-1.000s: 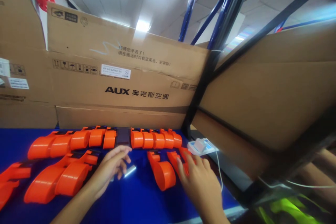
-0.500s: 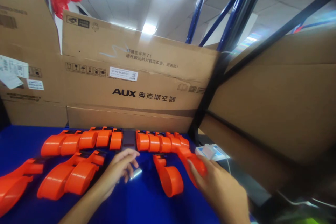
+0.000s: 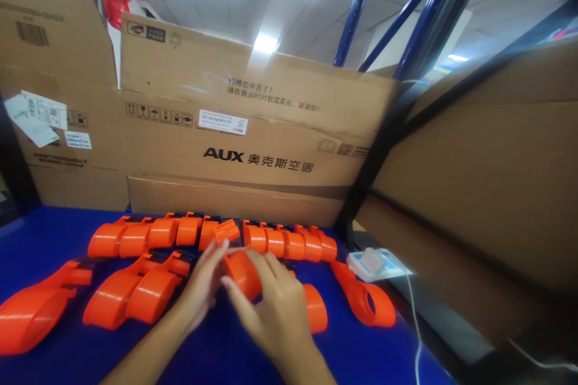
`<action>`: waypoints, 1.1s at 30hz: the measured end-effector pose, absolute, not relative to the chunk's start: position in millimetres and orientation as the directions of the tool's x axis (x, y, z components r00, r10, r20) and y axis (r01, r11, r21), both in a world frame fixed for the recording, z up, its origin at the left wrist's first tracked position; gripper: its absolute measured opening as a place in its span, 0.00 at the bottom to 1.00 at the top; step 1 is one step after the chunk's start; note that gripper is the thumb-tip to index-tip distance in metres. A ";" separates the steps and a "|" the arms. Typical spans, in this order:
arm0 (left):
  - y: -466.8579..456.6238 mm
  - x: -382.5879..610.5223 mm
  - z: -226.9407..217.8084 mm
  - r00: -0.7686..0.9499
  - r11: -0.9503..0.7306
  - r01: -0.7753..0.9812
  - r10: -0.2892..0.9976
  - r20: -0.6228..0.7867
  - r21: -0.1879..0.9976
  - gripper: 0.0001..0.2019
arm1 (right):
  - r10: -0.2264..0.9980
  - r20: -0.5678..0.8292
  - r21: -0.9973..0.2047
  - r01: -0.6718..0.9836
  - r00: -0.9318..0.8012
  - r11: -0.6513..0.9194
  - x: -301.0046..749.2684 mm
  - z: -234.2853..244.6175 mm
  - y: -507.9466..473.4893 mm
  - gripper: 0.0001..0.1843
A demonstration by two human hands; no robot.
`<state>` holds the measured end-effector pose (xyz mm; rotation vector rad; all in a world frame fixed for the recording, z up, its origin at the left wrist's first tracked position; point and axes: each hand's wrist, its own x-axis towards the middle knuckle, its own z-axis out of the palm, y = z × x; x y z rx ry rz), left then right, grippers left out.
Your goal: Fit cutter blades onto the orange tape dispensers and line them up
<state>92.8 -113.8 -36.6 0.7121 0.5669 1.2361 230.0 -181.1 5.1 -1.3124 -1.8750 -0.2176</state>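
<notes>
My right hand (image 3: pixel 275 295) is closed around an orange plastic loop part (image 3: pixel 242 274), thumb in front and fingers over the far side. The part has a wide round ring and a narrower neck that points up and away. My left hand (image 3: pixel 203 280) is at the left side of this same part, its fingertips at the neck and partly hidden behind it. Just right of my right hand, another orange loop part (image 3: pixel 316 308) lies half covered by the hand. Farther right one more loop part (image 3: pixel 368 301) lies on its own.
Orange loop parts with black ends stand in a row (image 3: pixel 135 237) along the back of the blue surface (image 3: pixel 217 349). Several more lie at front left (image 3: pixel 36 313). Cardboard panels (image 3: pixel 253 186) wall the back and right. A white power strip (image 3: pixel 379 264) with a cable sits right.
My right hand has moved left from the right edge with an orange loop part and brought it to my left hand. The small silvery piece by my left hand is now out of sight.
</notes>
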 end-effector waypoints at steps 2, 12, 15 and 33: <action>-110.6 88.8 -37.2 0.222 0.201 -0.670 0.973 -0.065 0.714 0.18 | 0.686 0.697 -0.369 0.717 -0.208 0.592 232.6 -2.0 -169.2 0.20; -106.2 80.4 -42.2 0.374 0.336 -0.687 0.924 -0.083 0.644 0.24 | 0.821 0.309 -0.246 0.793 -0.480 0.557 262.6 -34.6 -127.8 0.08; -107.0 83.1 -41.8 0.369 0.319 -0.670 0.927 -0.071 0.670 0.25 | 0.817 0.262 -0.231 0.789 -0.514 0.570 268.4 -38.1 -133.3 0.10; -100.8 95.5 -57.6 0.163 0.029 -0.373 0.986 0.035 0.927 0.26 | 0.859 0.509 -0.819 0.339 0.059 0.462 275.1 -37.9 -124.2 0.12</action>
